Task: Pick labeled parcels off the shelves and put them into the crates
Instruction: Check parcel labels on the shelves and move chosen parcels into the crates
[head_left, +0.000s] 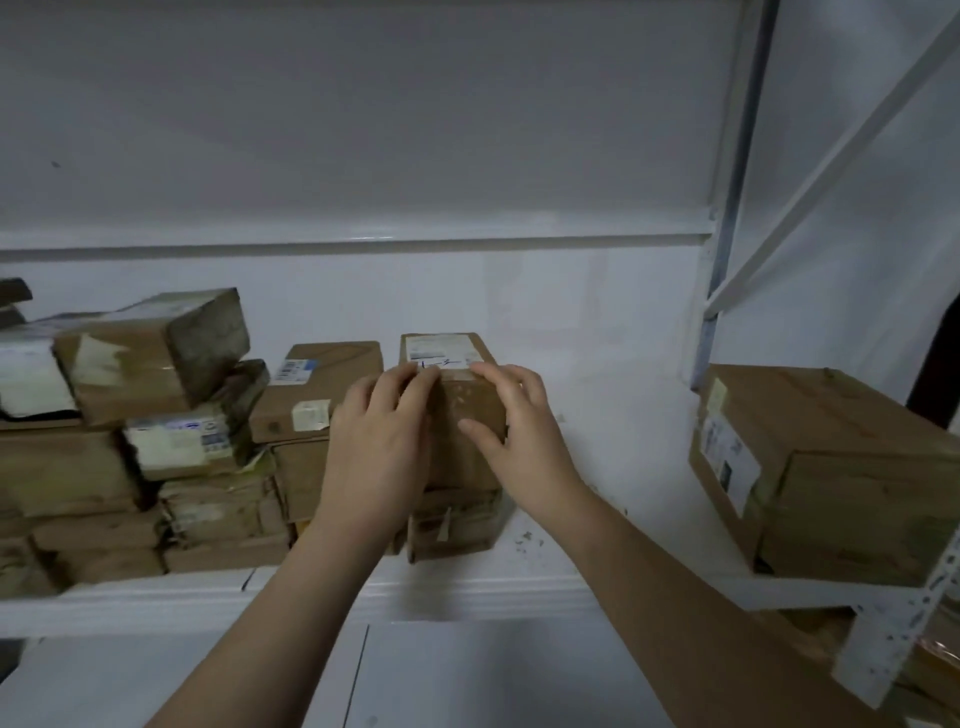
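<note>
A brown cardboard parcel (457, 410) with a white label on its far top stands on a small stack on the white shelf (467, 587). My left hand (382, 441) lies against the parcel's left side, fingers reaching over its top near the label. My right hand (519, 431) rests on the parcel's top right, fingers spread and thumb on its front. Both hands touch the parcel, which still sits on the stack. No crate is in view.
Several labelled cardboard parcels (156, 415) are piled on the shelf's left part. A large brown box (831, 467) sits on the neighbouring shelf at right, behind a white metal upright (727, 234). Another shelf board (363, 244) runs overhead.
</note>
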